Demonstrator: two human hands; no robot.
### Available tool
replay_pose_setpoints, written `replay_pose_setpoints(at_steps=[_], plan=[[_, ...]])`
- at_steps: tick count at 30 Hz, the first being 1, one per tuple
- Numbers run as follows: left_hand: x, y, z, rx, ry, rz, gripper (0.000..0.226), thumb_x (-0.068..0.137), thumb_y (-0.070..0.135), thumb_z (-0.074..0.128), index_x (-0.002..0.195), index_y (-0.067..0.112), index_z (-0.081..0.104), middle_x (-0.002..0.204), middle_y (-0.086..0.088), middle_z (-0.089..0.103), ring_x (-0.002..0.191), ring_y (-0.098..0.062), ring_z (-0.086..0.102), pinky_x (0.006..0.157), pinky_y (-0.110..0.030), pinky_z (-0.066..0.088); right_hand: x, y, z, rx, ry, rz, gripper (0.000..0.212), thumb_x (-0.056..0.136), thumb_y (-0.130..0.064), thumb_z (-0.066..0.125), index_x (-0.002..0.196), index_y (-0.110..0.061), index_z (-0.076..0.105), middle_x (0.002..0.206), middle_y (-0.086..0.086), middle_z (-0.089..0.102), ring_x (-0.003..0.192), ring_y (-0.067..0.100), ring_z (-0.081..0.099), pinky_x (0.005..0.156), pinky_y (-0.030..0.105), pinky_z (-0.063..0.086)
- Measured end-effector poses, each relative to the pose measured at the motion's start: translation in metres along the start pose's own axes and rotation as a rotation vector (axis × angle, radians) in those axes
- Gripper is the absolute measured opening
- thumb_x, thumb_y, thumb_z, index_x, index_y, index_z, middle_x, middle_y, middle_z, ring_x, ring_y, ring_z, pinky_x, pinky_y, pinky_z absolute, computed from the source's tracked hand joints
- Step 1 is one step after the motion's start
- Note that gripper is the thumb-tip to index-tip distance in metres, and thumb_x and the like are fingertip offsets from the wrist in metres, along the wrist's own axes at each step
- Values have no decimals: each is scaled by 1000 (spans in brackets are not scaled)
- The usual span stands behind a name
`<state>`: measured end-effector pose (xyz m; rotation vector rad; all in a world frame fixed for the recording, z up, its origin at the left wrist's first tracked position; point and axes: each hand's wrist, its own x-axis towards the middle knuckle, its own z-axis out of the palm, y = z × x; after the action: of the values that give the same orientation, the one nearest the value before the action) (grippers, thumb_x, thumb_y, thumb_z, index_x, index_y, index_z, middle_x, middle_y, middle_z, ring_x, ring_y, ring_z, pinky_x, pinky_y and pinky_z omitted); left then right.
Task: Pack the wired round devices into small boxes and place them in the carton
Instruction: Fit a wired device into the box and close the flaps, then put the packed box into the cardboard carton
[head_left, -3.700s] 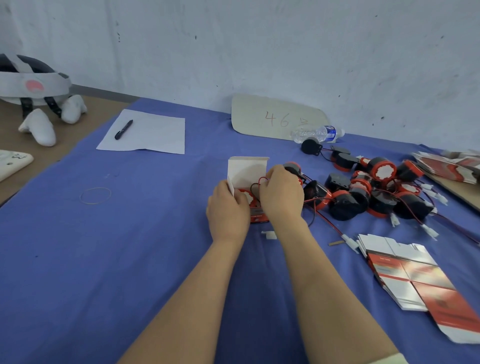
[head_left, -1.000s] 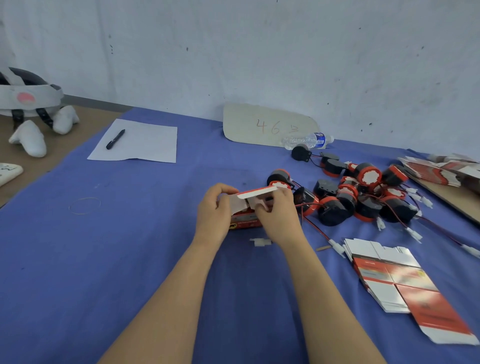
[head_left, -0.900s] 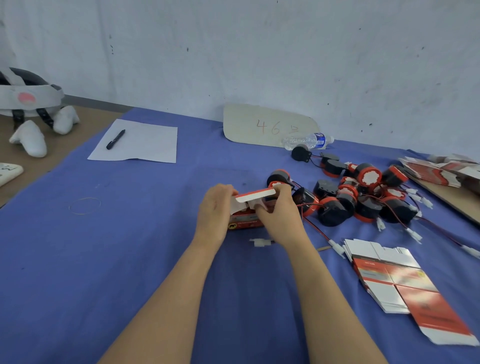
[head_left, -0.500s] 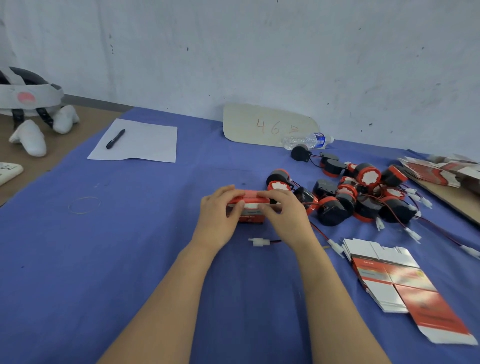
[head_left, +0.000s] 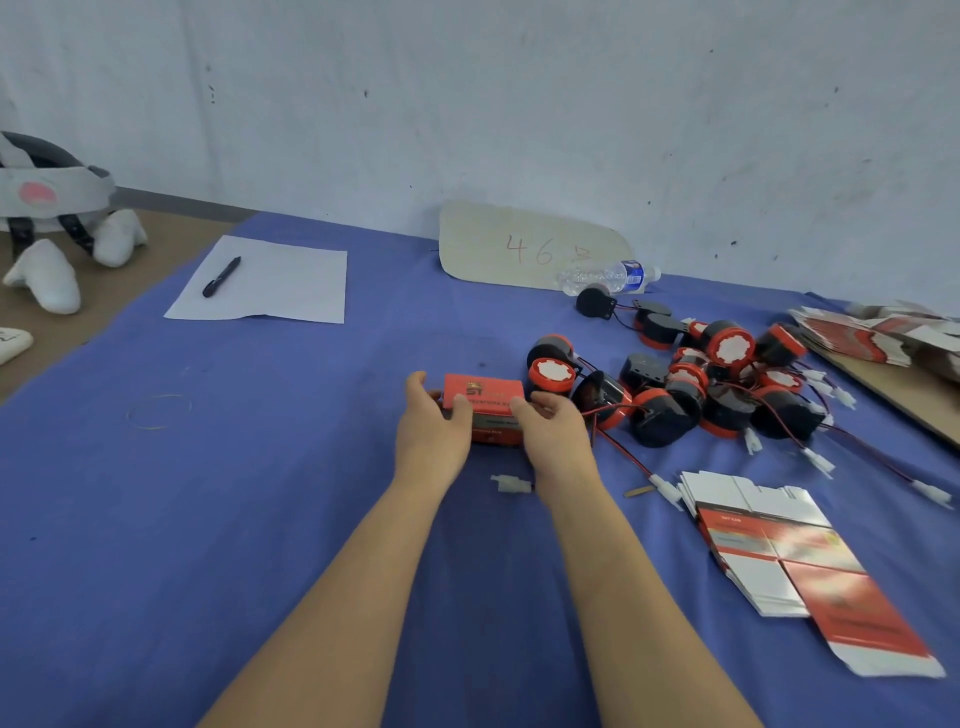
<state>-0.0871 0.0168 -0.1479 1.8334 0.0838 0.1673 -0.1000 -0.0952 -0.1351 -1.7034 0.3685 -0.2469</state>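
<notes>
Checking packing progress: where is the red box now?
Head view, centre of the blue cloth: the red box, held between left hand and right hand, left of the device pile.

We see the small box (head_left: 485, 400) closed now. Its flap (head_left: 483, 387), which stood upright and white at the far side, lies folded down and tucked in, showing red. Our right grip (head_left: 556, 431) no longer reaches into the box or presses the flap but holds the right end. Our left grip (head_left: 431, 431) has shifted to clasp the left end, thumb on top.
</notes>
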Motion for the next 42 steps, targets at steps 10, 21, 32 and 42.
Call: replay_pose_setpoints(at_steps=[10, 21, 32, 42], plan=[[-9, 14, 7, -36, 54, -101, 39, 101, 20, 34, 138, 10, 43, 134, -10, 52, 119, -26, 51, 102, -39, 41, -14, -14, 16, -40, -48, 65, 35, 101, -19, 39, 134, -14, 53, 124, -5, 45, 109, 21, 52, 85, 27, 43], [-134, 201, 113, -468, -249, 446, 35, 98, 10, 44, 132, 6, 52, 130, -10, 58, 120, -21, 55, 103, -39, 43, -98, -102, -204, 419, 544, -360, 22, 99, -19, 49, 119, -18, 56, 105, 11, 67, 85, 23, 63, 73, 32, 55], [-425, 270, 254, -213, -1419, 378, 49, 101, 46, 31, 139, 18, 43, 143, 0, 45, 130, -16, 42, 106, -32, 31, -316, -65, -443, -434, 1601, -23, 49, 100, -13, 37, 148, -16, 27, 159, 8, 14, 147, 25, -1, 116, 32, -2], [-259, 205, 219, -362, -574, 205, 21, 93, 17, 47, 108, 7, 58, 116, -15, 57, 107, -31, 53, 90, -38, 44, -204, -45, -328, -2, 668, -299, 29, 96, -3, 39, 99, -16, 65, 92, 10, 70, 77, 16, 66, 79, 33, 52]])
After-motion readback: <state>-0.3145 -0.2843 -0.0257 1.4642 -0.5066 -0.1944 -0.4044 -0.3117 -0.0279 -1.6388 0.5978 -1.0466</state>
